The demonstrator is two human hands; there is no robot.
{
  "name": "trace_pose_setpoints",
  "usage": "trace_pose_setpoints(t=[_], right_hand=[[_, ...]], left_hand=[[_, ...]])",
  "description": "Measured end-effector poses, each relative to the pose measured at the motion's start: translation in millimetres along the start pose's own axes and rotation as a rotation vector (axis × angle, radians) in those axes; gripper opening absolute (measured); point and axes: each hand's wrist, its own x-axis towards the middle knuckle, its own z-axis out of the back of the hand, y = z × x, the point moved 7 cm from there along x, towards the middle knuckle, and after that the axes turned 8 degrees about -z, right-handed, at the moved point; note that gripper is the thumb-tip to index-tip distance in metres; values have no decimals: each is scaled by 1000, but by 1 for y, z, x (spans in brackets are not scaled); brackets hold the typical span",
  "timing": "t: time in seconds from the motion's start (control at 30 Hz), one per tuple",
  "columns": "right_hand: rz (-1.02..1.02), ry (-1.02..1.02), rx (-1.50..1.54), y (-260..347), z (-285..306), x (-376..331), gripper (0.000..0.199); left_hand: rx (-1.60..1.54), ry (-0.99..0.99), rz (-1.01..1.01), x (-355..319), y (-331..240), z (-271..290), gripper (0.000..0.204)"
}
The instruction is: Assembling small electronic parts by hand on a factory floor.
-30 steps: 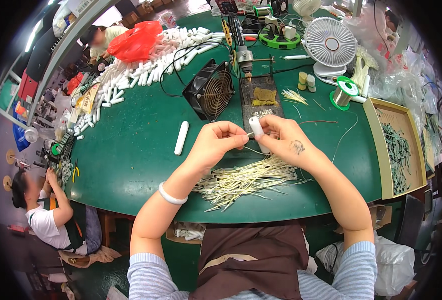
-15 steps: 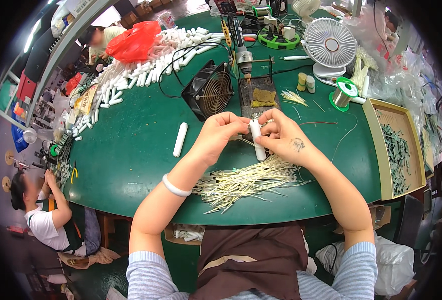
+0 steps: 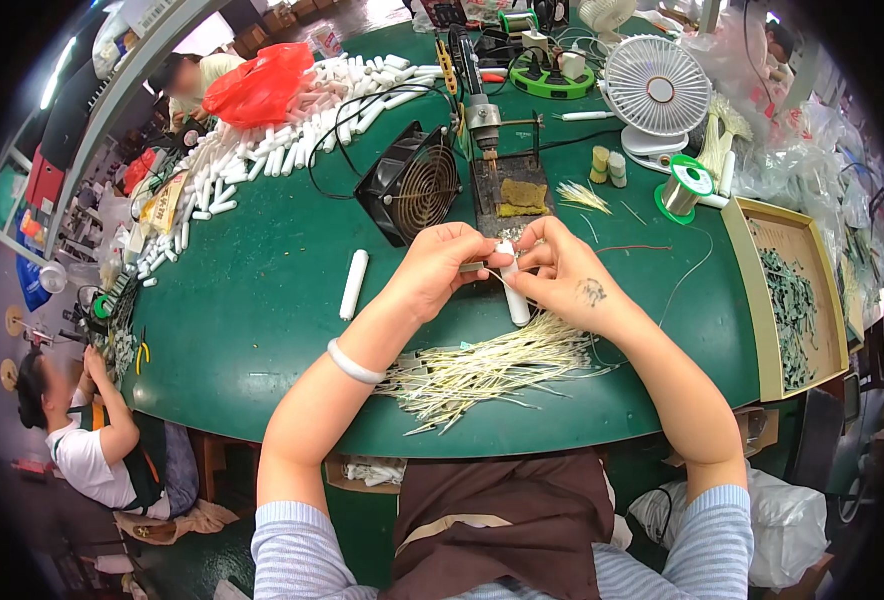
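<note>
My right hand [image 3: 568, 277] curled closed round white tube [image 3: 517, 303], just beyond wire pile [image 3: 492, 365]; left hand [image 3: 432, 262] with fingertips pinched on thin wire [image 3: 496, 281] at tube's top. Grip probably keeps tube end steady. Pile close to me, likely for easy reach. Green table [image 3: 212, 340]: spare tube [image 3: 355, 285] left of pile, black fan [image 3: 412, 187] beyond. Cluttered room; co-worker [image 3: 90, 455] far left of pile.

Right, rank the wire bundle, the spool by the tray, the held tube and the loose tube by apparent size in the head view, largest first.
1. Wire bundle
2. Spool
3. Unranked: held tube and loose tube look alike, the former partly covered.
</note>
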Motion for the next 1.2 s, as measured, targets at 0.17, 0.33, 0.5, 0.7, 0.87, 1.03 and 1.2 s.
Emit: trace_pose_setpoints(t=[0.17, 0.33, 0.5, 0.7, 0.87, 1.03, 1.2], right_hand=[[131, -198, -15, 7, 25, 6, 18], [192, -251, -74, 13, 24, 11, 13], [218, -265, -85, 13, 20, 17, 13], [265, -306, -101, 13, 22, 22, 13], [249, -321, -89, 13, 22, 24, 13], [252, -344, -93, 14, 23, 25, 14], [246, -357, -80, 14, 22, 26, 14]], left_hand=[[-17, -36, 10, 6, 0, 0, 7], [-15, -68, 9, 9, 0, 2, 6], [-36, -78, -5, 13, 0, 2, 7], [-36, -103, -24, 15, -2, 1, 7], [-16, -98, -42, 17, -4, -1, 7], [-4, -114, -50, 19, -5, 0, 7], [7, -100, -77, 20, -9, -1, 6]])
